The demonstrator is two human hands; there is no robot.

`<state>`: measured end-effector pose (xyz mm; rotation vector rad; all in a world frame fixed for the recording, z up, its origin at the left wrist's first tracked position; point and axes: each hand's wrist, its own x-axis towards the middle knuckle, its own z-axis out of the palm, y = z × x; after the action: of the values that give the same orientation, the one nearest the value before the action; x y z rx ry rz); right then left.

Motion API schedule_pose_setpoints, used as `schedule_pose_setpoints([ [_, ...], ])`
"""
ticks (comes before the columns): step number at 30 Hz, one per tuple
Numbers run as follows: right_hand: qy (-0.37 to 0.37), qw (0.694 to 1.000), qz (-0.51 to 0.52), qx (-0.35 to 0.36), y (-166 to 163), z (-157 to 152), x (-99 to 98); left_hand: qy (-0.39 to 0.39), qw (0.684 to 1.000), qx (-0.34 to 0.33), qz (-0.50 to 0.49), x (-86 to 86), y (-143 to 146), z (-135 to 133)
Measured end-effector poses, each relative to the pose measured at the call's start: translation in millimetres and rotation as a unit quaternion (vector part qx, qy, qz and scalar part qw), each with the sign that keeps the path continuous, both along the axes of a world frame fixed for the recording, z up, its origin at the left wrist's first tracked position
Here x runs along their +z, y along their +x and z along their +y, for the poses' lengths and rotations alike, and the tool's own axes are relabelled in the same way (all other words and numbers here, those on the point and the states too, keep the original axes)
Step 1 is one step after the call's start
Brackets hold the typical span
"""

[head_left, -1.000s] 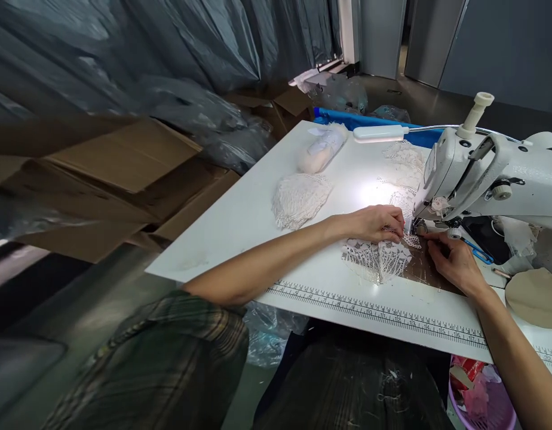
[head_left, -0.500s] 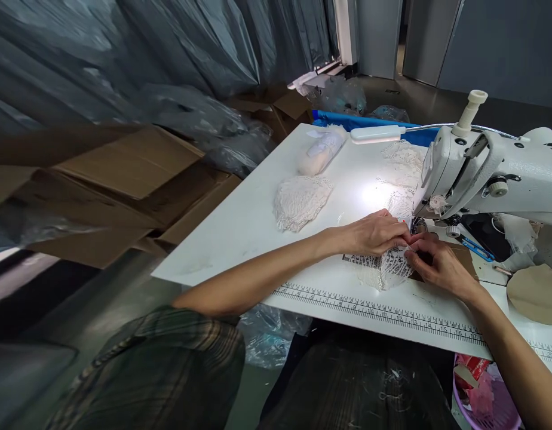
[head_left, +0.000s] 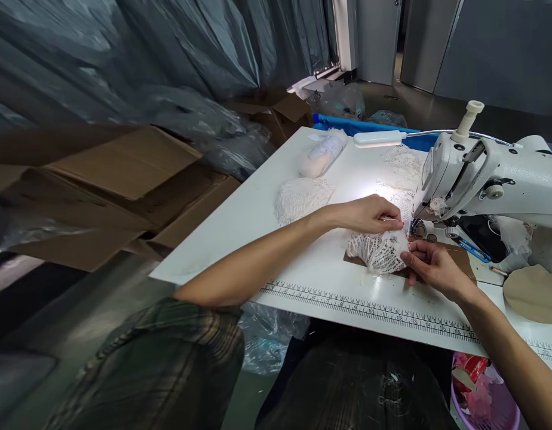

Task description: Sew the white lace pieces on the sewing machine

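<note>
A piece of white lace (head_left: 380,251) is bunched up just left of the needle of a white sewing machine (head_left: 486,179). My left hand (head_left: 372,215) pinches its top edge near the presser foot. My right hand (head_left: 431,266) grips the lace's right edge from the near side, fingers curled. Under the lace lies a brown cardboard sheet (head_left: 459,260) on the white table (head_left: 240,233).
A stack of white lace (head_left: 300,200) and a wrapped roll (head_left: 321,156) lie farther back on the table, with more lace (head_left: 404,167) behind the machine under a lamp (head_left: 377,138). Blue snips (head_left: 471,249) and a tan disc (head_left: 529,292) sit right. Cardboard boxes (head_left: 119,179) stand left.
The lace was spread flat by the needle; both hands have gathered it and lifted it into a bunch. My right hand moved left from the machine's base onto the lace.
</note>
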<state>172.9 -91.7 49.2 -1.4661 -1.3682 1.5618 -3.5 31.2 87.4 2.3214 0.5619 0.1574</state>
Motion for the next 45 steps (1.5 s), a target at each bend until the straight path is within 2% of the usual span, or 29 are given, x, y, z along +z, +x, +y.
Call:
schedule_pose_setpoints([
  [2,-0.047,0.997,-0.055,-0.035,-5,0,1.9,0.089,0.994,0.008,0.058,-3.6,13,6],
  [5,-0.061,0.986,-0.157,-0.005,6,-2,2.0,0.276,0.954,0.059,0.098,-22.4,27,9],
  [7,0.006,0.975,-0.223,0.016,24,-3,0.8,0.391,0.913,0.107,0.05,-35.2,25,8],
  [9,0.124,0.944,-0.306,-0.004,42,-2,-1.3,0.447,0.887,0.105,-0.034,-42.7,14,6],
  [10,0.174,0.923,-0.342,-0.008,49,0,-2.6,0.452,0.885,0.076,-0.079,-44.3,8,5],
  [12,0.249,0.888,-0.388,0.01,55,5,-6.1,0.416,0.896,-0.023,-0.154,-45.7,-5,1],
  [15,0.299,0.844,-0.441,0.067,49,14,-12.6,0.331,0.909,-0.146,-0.206,-50.1,-13,-5],
  [17,0.306,0.811,-0.49,0.094,43,18,-16.8,0.33,0.904,-0.167,-0.216,-56.9,-12,-9],
  [19,0.307,0.791,-0.519,0.105,39,20,-20.0,0.365,0.891,-0.156,-0.222,-64.6,-9,-12],
  [20,0.31,0.791,-0.517,0.104,40,21,-21.2,0.378,0.886,-0.143,-0.225,-67.9,-7,-13],
  [22,0.321,0.81,-0.484,0.085,44,20,-22.6,0.377,0.89,-0.103,-0.233,-72.0,-4,-15],
  [26,0.348,0.865,-0.357,0.055,54,12,-22.6,0.288,0.925,0.005,-0.248,-71.8,-3,-19],
  [29,0.387,0.86,-0.316,0.104,53,5,-21.4,0.248,0.935,0.063,-0.247,-69.9,-3,-22],
  [31,0.41,0.838,-0.334,0.137,49,2,-20.6,0.251,0.938,0.052,-0.233,-69.9,-3,-23],
  [34,0.406,0.824,-0.361,0.162,44,0,-19.7,0.32,0.927,-0.019,-0.196,-71.4,-4,-25],
  [38,0.375,0.841,-0.354,0.162,44,1,-18.7,0.403,0.901,-0.054,-0.153,-72.9,-5,-25],
  [42,0.37,0.853,-0.335,0.155,49,1,-17.7,0.413,0.893,-0.065,-0.167,-73.4,-4,-25],
  [45,0.353,0.861,-0.347,0.118,52,5,-17.8,0.405,0.896,-0.075,-0.169,-73.9,-3,-25],
])
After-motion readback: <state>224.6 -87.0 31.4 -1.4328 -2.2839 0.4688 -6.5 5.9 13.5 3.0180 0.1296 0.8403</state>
